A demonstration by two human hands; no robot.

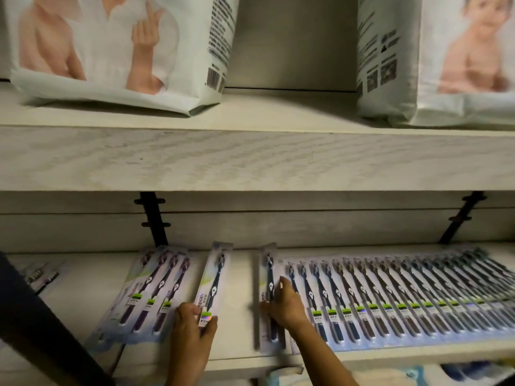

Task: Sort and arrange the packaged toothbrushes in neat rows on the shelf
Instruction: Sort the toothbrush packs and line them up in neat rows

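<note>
Nearest me, my left hand (192, 325) pinches the lower end of a loose pack (213, 282), thumb and curled fingers clamped on its two edges. That pack lies slanted on the lower shelf (239, 291), well to the left of the long row (404, 299) of packaged toothbrushes. My right hand (287, 305) is at the left end of the long row, holding the end pack (268, 274) across its width, thumb at one edge and fingers laid over the face. Blur keeps me from judging how firmly it grips. The end pack touches the row and pokes further back than its neighbours, which overlap like shingles. Left of the row, beyond the loose pack, a batch of four packs (156, 288) lies slanted. Behind the row, two black brackets (154, 218) climb the back wall. Above the row runs the upper shelf (250, 160), which carries two white bags (125, 51).
</note>
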